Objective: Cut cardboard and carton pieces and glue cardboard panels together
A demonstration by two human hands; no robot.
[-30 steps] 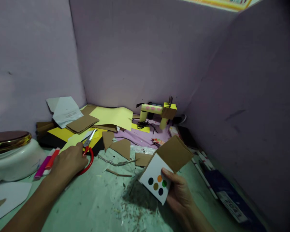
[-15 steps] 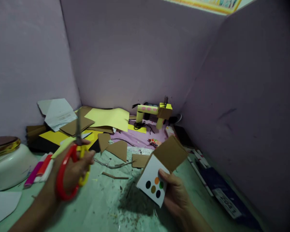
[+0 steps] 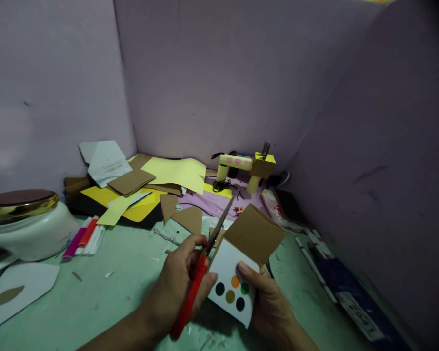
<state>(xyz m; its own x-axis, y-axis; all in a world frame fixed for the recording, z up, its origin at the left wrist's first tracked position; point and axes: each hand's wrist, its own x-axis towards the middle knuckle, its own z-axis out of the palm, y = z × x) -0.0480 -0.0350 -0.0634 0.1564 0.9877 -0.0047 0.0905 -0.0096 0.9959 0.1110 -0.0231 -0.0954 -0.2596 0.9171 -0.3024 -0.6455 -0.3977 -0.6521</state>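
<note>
Scissors (image 3: 194,295) with a red handle are gripped in my left hand (image 3: 177,273), their blades pointing up and to the right. The blades look closed and lie along the left edge of a folded cardboard piece (image 3: 231,256); whether they touch it I cannot tell. That piece has a white printed face with coloured dots and a bare brown flap (image 3: 256,233) tilted up behind. Closed around its lower right side is my right hand (image 3: 267,295), thumb on the white face.
A yellow paper-and-cardboard animal figure (image 3: 237,162) stands at the back. Yellow sheets (image 3: 175,171) and brown cardboard scraps (image 3: 186,219) lie left of it. Markers (image 3: 86,234) and a white pot (image 3: 31,234) are at left. A dark blue packet (image 3: 351,297) lies at right.
My left hand has brought the scissors rightward to the cardboard piece, the blades now slanting beside it. The right hand keeps its hold. The view has shifted, so the background sits farther right.
</note>
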